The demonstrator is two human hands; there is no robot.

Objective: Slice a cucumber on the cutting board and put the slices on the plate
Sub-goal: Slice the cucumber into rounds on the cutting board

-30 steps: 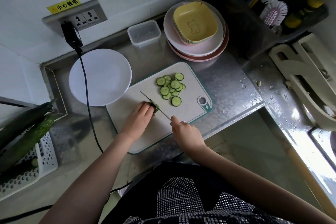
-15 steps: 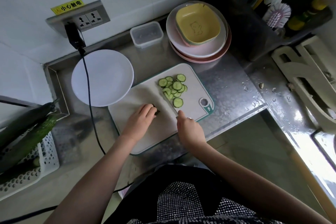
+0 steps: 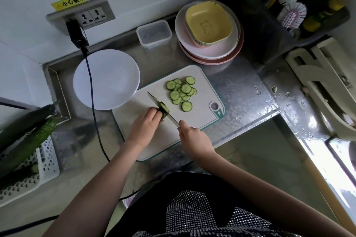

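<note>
Head view shows your left hand [image 3: 145, 125] clamping the cucumber stub [image 3: 163, 110] mid cutting board [image 3: 202, 90], right hand [image 3: 194, 136] gripping the knife [image 3: 161, 108] against it: that short stub could let the blade nick your fingertips.

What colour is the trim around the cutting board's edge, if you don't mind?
Teal green trim on the cutting board, clearest in the head view.
</note>
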